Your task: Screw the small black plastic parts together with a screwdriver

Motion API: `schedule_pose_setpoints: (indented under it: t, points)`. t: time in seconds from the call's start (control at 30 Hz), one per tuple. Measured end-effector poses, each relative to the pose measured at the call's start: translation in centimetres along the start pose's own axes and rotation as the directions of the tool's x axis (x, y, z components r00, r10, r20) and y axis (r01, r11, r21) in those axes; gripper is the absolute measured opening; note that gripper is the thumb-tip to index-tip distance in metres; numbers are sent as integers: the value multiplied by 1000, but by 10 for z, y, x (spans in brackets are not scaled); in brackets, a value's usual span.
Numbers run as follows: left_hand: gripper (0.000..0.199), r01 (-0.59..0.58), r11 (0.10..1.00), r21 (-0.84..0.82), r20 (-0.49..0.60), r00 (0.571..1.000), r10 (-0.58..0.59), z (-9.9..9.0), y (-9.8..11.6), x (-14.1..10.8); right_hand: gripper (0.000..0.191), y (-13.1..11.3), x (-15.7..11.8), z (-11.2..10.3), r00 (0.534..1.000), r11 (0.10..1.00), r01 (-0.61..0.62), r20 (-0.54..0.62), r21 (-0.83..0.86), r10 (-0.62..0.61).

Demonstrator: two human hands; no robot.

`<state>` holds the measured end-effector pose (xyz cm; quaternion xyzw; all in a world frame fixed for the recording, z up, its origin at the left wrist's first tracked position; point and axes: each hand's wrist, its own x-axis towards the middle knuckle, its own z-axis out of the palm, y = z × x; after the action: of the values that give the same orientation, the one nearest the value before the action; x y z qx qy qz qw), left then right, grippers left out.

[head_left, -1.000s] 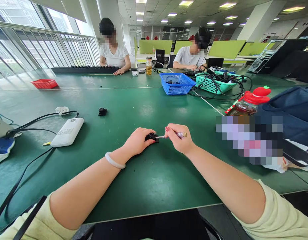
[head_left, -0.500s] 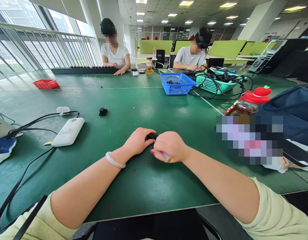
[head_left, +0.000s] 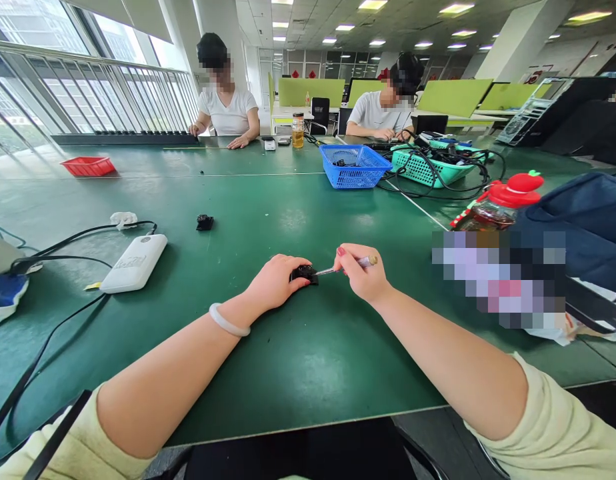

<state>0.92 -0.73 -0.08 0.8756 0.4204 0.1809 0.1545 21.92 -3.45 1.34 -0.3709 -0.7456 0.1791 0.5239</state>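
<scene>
Head view: the left hand's grip steadies a black part on the glossy green counter; the right hand's grip clasps a slim tool; lime partitions stand beneath ceiling lights.

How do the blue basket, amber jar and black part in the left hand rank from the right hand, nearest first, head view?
1. Black part: just left, in the left hand.
2. Blue basket: ahead of the right hand.
3. Amber jar: farther still, left of the basket.
</scene>
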Motion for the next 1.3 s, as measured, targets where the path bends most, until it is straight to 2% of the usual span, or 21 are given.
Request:
schedule_pose_setpoints:
  t: [0.07,0.13,0.23,0.3,0.5,0.73,0.93,1.0,1.1,1.23,1.3]
  points:
    - [35,-6,1000,-1,-8,1000,6,1,-1,0,50,-5,-1,0,984,980,168,87,-111,-159]
    - [34,-9,1000,-4,-15,1000,9,2,-2,0,45,-8,-3,1,942,932,321,154,-166,-298]
    - [34,-14,1000,-2,-13,1000,14,2,-2,0,40,-12,-4,3,898,885,432,168,-171,-406]
    - [34,-19,1000,1,-10,1000,19,1,-2,0,38,-13,-5,5,891,881,446,171,-159,-420]
    - [34,-16,1000,3,-7,1000,16,1,-1,0,39,-11,-5,6,913,904,390,207,-176,-353]
    - [33,-10,1000,-15,-11,1000,10,1,-1,1,31,-12,-5,9,829,805,553,237,-216,-506]
    - [34,-7,1000,-24,-18,1000,6,1,-2,0,28,-14,-3,9,784,735,615,318,-285,-533]
    - [33,-9,1000,-21,-25,1000,9,1,-2,0,30,-15,-3,11,758,690,647,371,-325,-536]
    - [34,-7,1000,-23,-32,999,6,0,0,0,33,-17,-6,20,691,592,718,470,-366,-548]
    - [37,29,999,-31,-31,999,-30,-1,2,0,39,-20,-11,34,589,490,802,590,-342,-552]
    - [37,39,999,-34,-29,999,-40,-1,2,0,39,-21,-11,35,560,465,823,602,-326,-569]
